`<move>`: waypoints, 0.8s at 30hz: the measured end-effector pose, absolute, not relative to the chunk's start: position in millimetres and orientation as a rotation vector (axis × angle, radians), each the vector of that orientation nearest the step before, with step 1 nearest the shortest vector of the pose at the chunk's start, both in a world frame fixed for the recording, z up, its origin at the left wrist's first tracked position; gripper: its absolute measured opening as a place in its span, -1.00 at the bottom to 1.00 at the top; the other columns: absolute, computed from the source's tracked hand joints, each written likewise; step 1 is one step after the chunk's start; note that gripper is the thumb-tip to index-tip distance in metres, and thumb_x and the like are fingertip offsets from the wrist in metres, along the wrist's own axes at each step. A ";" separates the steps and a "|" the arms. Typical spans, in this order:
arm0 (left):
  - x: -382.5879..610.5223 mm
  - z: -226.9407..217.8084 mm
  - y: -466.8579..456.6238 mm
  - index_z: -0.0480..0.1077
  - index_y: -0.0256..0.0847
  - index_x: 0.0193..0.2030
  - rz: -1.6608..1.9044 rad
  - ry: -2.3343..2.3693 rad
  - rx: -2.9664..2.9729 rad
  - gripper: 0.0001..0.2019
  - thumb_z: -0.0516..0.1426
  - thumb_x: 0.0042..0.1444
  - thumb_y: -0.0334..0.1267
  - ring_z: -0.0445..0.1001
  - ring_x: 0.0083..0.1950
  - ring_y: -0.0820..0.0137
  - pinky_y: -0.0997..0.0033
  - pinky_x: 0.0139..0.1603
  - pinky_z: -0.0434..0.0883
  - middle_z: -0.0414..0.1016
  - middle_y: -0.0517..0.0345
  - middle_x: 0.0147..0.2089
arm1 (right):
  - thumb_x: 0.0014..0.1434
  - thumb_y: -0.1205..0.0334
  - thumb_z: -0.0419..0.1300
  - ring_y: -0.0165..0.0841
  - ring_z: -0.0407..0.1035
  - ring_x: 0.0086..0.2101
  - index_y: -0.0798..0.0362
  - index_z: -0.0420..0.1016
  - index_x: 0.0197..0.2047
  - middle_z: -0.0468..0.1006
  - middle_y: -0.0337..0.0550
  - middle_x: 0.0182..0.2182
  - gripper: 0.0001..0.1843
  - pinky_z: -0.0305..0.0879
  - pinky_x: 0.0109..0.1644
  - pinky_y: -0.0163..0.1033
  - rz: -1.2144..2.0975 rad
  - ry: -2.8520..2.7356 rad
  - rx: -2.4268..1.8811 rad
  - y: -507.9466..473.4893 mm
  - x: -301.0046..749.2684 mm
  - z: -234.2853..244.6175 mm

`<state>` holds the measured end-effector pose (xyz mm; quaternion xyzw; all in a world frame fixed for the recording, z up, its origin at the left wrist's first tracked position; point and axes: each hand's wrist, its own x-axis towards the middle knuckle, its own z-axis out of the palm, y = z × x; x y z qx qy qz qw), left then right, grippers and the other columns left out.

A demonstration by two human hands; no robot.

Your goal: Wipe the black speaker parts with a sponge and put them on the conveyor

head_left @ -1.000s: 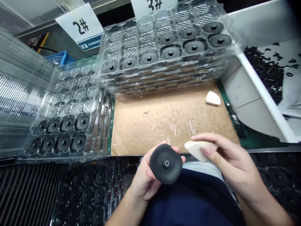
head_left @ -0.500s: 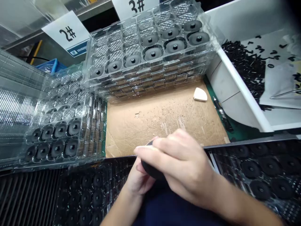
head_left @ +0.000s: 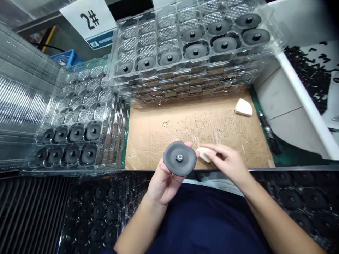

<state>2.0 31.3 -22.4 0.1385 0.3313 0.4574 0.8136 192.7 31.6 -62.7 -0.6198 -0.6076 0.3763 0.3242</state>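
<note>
My left hand (head_left: 161, 183) grips a round black rubber disc (head_left: 179, 158) with a small hex hub in its middle, held face up over the near edge of a brown cardboard sheet (head_left: 193, 130). My right hand (head_left: 227, 162) pinches a small cream wedge-shaped pad (head_left: 203, 153) just right of the disc's rim, close to it. A second cream pad (head_left: 243, 107) lies on the cardboard at the far right.
Stacked clear plastic trays (head_left: 190, 46) with several black discs stand behind the cardboard; another tray stack (head_left: 76, 137) is at the left. Dark trays of discs (head_left: 103, 211) lie near my lap on both sides. A white bin (head_left: 304, 81) with small black parts sits right, a pen-like tool (head_left: 267, 132) beside it.
Half a second ago my right hand covered the disc with the pad; it has now drawn back to the right, and the disc's face shows again, held a little farther forward.
</note>
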 end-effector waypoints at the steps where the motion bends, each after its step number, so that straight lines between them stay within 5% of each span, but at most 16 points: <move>1: 2.6 -21.6 31.7 0.45 0.01 -0.03 0.980 0.703 0.296 -0.46 0.33 -0.22 0.02 0.50 0.05 0.21 0.28 0.14 0.37 0.48 0.16 0.09 | 0.21 0.21 0.14 -0.36 0.43 -0.37 0.03 0.54 -0.08 0.59 -0.11 -0.23 -0.75 0.33 -0.36 -0.26 0.929 -1.547 -1.632 33.7 188.1 -49.3; 4: 4.2 -18.1 33.5 0.45 0.00 -0.02 1.018 0.707 0.293 -0.49 0.35 -0.19 -0.04 0.49 0.05 0.28 0.42 0.07 0.41 0.50 0.19 0.07 | 0.24 0.27 0.11 -0.33 0.42 -0.20 -0.04 0.43 0.07 0.54 -0.12 -0.08 -0.68 0.35 -0.23 -0.24 0.625 -1.462 -1.511 37.7 164.1 0.7; 7: 2.6 -16.0 33.6 0.45 -0.07 -0.05 1.045 0.740 0.272 -0.48 0.38 -0.23 -0.10 0.48 0.03 0.34 0.50 0.03 0.41 0.52 0.18 0.01 | 0.25 0.38 0.06 -0.33 0.42 -0.26 0.13 0.46 -0.01 0.58 -0.08 -0.25 -0.73 0.33 -0.19 -0.21 0.517 -1.753 -1.200 36.1 138.6 32.3; 12: -1.4 -21.0 28.9 0.47 -0.08 -0.12 1.068 0.843 0.226 -0.54 0.40 -0.24 -0.31 0.53 -0.12 0.42 0.52 -0.07 0.46 0.57 0.25 -0.15 | 0.24 0.39 0.04 -0.38 0.40 -0.40 0.12 0.52 -0.19 0.56 -0.17 -0.38 -0.78 0.29 -0.32 -0.26 0.872 -2.078 -1.145 43.2 122.9 31.5; 15: -1.6 -21.7 26.9 0.50 -0.19 -0.19 1.026 0.801 0.258 -0.60 0.40 -0.23 -0.19 0.54 -0.15 0.40 0.53 -0.09 0.46 0.57 0.20 -0.28 | 0.27 0.37 -0.02 -0.34 0.39 -0.36 0.18 0.49 -0.10 0.56 -0.09 -0.34 -0.73 0.26 -0.27 -0.22 0.620 -1.972 -1.202 48.7 117.9 25.8; 21: -10.8 -18.9 26.4 0.49 -0.03 -0.10 1.028 0.759 0.250 -0.41 0.45 -0.40 -0.19 0.53 -0.05 0.39 0.50 0.01 0.44 0.58 0.25 -0.08 | 0.25 0.41 0.05 -0.44 0.35 -0.38 0.12 0.46 -0.13 0.54 -0.22 -0.35 -0.81 0.20 -0.29 -0.30 0.857 -2.059 -1.106 28.5 141.5 31.2; 24: -4.6 -19.8 25.4 0.48 -0.06 -0.06 0.996 0.803 0.221 -0.33 0.46 -0.45 -0.16 0.52 -0.09 0.41 0.58 -0.08 0.45 0.57 0.21 -0.09 | 0.25 0.41 0.05 -0.40 0.31 -0.43 0.16 0.49 -0.11 0.53 -0.16 -0.39 -0.78 0.12 -0.33 -0.25 0.526 -2.073 -1.401 28.2 151.3 32.8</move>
